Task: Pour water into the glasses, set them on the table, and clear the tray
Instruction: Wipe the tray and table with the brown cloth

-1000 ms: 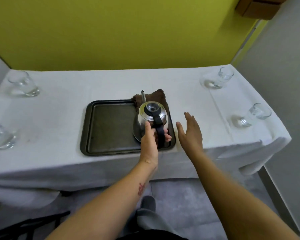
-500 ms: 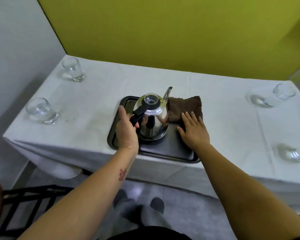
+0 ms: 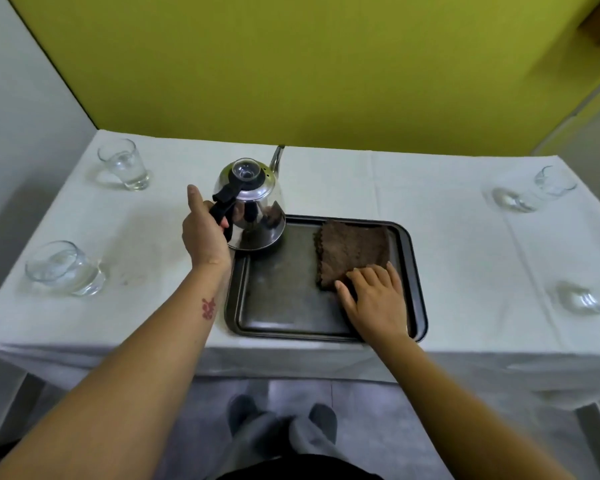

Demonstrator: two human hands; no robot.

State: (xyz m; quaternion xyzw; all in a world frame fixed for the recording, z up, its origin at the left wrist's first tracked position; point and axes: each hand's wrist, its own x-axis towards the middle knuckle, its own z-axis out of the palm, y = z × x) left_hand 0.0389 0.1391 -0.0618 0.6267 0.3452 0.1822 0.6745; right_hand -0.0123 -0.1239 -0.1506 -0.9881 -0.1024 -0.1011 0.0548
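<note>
Steel kettle [image 3: 253, 206], rigid, likely heavy, left hand [image 3: 205, 233] clamped on handle at tray's [image 3: 291, 327] 10 o'clock; right hand [image 3: 374, 299] flat, fingers apart, on soft cloth [image 3: 354, 251].

I see a kettle [image 3: 253, 209] of polished metal, mirror-bright, with a matt black plastic handle [image 3: 224, 206] and a clear knob [image 3: 245, 169] on a black lid. The tray [image 3: 278, 306] looks like dark metal, dull and scuffed. The cloth [image 3: 352, 251] on it is brown, nappy and rough-edged. A white fabric cover, matt and creased, lies over the tabletop [image 3: 361, 181]. The glasses [image 3: 123, 164] are clear and glossy. The wall [image 3: 291, 64] behind is flat matt yellow-green.
</note>
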